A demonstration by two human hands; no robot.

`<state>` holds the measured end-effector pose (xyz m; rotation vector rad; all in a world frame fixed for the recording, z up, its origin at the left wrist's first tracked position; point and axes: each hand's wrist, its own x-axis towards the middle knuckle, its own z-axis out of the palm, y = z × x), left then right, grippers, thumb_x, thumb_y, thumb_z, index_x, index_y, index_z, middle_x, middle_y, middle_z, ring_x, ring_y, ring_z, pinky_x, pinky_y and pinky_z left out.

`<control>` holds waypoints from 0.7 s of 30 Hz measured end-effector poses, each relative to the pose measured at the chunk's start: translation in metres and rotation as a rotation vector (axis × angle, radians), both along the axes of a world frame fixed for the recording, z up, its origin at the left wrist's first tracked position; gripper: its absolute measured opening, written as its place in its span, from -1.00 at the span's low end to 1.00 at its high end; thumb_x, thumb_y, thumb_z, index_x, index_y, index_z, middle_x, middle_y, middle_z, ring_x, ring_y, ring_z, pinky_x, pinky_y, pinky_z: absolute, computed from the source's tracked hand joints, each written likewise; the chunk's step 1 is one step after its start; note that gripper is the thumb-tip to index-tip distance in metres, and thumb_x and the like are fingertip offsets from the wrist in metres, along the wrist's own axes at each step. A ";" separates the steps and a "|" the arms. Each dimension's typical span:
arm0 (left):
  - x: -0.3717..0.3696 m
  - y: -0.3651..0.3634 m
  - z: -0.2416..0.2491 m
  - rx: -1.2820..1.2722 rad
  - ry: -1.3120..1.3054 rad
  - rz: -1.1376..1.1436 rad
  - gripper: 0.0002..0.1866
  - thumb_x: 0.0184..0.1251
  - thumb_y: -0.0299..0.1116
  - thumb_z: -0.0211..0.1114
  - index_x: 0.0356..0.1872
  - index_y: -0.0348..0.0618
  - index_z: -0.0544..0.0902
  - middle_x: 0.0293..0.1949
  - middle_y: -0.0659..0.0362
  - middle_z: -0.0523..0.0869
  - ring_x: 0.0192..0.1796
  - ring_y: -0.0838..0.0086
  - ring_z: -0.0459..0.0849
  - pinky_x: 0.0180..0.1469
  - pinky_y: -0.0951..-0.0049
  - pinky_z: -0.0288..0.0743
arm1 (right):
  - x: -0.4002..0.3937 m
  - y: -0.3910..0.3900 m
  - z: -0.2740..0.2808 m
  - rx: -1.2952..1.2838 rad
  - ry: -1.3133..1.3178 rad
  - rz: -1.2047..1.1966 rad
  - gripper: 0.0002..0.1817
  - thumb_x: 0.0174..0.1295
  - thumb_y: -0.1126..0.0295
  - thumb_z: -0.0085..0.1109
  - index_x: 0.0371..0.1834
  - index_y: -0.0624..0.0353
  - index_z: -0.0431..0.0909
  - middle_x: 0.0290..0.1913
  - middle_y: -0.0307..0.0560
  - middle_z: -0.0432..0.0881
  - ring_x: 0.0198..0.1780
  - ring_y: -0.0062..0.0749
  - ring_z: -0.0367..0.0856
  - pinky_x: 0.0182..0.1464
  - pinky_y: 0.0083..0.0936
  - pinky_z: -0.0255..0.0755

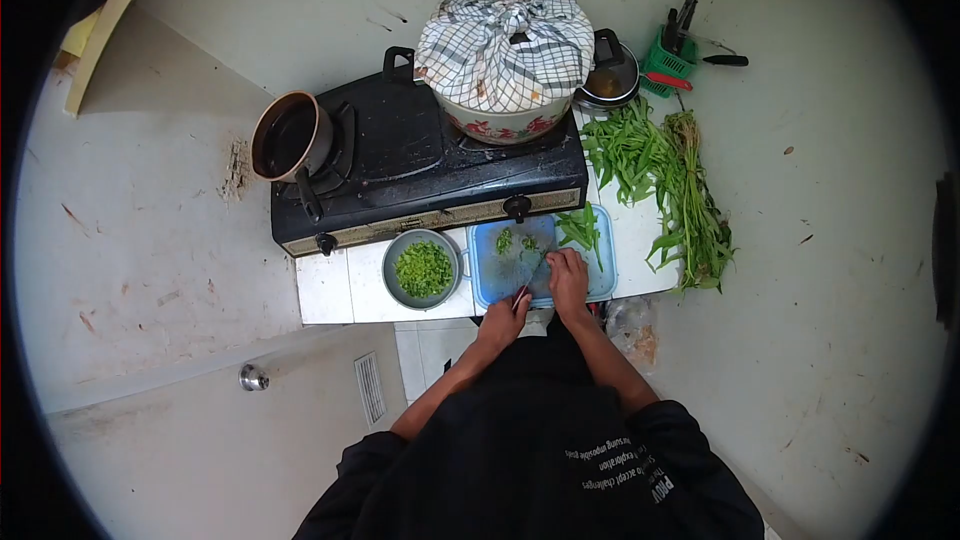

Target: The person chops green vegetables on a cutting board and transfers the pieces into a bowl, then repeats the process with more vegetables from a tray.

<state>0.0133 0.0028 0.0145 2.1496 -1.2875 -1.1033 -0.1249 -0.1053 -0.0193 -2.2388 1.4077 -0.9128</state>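
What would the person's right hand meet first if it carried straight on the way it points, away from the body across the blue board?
Probably the cut greens at the blue cutting board's far edge, just ahead of the right hand; beyond them stands the stove. Heights are hard to judge from above.

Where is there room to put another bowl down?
A bare white patch of counter lies left of the bowl, below the stove. The board is crowded: both hands, left and right, work there with a knife. Greens fill the right side.
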 end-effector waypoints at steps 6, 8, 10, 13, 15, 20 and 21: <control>0.001 -0.008 0.002 -0.016 -0.062 0.010 -0.40 0.52 0.10 0.10 -0.24 -0.40 0.68 -0.36 -0.38 0.69 -0.17 -0.29 0.70 -0.08 -0.13 0.56 | -0.002 -0.001 -0.002 -0.014 -0.004 0.018 -0.87 0.19 0.54 0.20 -0.21 0.14 0.64 -0.20 -0.13 0.54 -0.10 -0.15 0.56 -0.08 -0.20 0.39; 0.005 -0.008 0.000 -0.004 -0.042 -0.004 -0.40 0.53 0.10 0.10 -0.25 -0.40 0.67 -0.36 -0.37 0.69 -0.17 -0.28 0.70 -0.09 -0.11 0.55 | 0.000 0.000 -0.002 -0.011 -0.010 0.014 -0.87 0.19 0.54 0.20 -0.21 0.14 0.64 -0.20 -0.13 0.54 -0.10 -0.15 0.56 -0.09 -0.20 0.39; 0.005 -0.007 0.007 0.001 -0.018 0.005 -0.40 0.52 0.09 0.10 -0.26 -0.41 0.67 -0.36 -0.37 0.69 -0.17 -0.29 0.69 -0.08 -0.12 0.56 | 0.000 0.000 -0.004 -0.029 -0.012 0.004 -0.87 0.19 0.54 0.20 -0.22 0.13 0.64 -0.20 -0.14 0.54 -0.10 -0.16 0.56 -0.09 -0.20 0.39; 0.001 -0.001 0.006 -0.023 0.025 -0.002 -0.39 0.52 0.09 0.11 -0.27 -0.42 0.68 -0.37 -0.38 0.68 -0.18 -0.31 0.69 -0.07 -0.13 0.56 | -0.001 0.001 -0.003 -0.028 -0.016 -0.003 -0.88 0.18 0.53 0.21 -0.22 0.13 0.64 -0.21 -0.14 0.54 -0.10 -0.16 0.56 -0.09 -0.21 0.39; 0.001 0.000 0.005 -0.029 0.042 -0.009 -0.40 0.52 0.09 0.11 -0.26 -0.41 0.68 -0.38 -0.37 0.68 -0.18 -0.30 0.69 -0.09 -0.11 0.56 | 0.000 0.002 -0.002 -0.025 -0.011 0.002 -0.87 0.18 0.52 0.22 -0.21 0.13 0.65 -0.20 -0.14 0.55 -0.09 -0.17 0.56 -0.09 -0.21 0.39; -0.002 -0.003 0.009 0.011 -0.012 0.021 -0.42 0.52 0.08 0.13 -0.24 -0.39 0.68 -0.40 -0.35 0.69 -0.18 -0.27 0.70 -0.13 -0.07 0.55 | -0.005 0.009 -0.004 -0.059 0.048 0.041 -0.83 0.17 0.51 0.24 -0.17 0.13 0.68 -0.17 -0.15 0.57 -0.10 -0.19 0.55 -0.09 -0.22 0.38; -0.001 -0.005 0.006 -0.009 -0.014 0.045 -0.42 0.52 0.07 0.13 -0.28 -0.40 0.68 -0.40 -0.35 0.68 -0.19 -0.28 0.70 -0.14 -0.08 0.56 | -0.005 0.010 -0.005 -0.052 0.047 0.043 -0.82 0.18 0.50 0.24 -0.16 0.13 0.69 -0.16 -0.15 0.57 -0.10 -0.19 0.55 -0.09 -0.22 0.37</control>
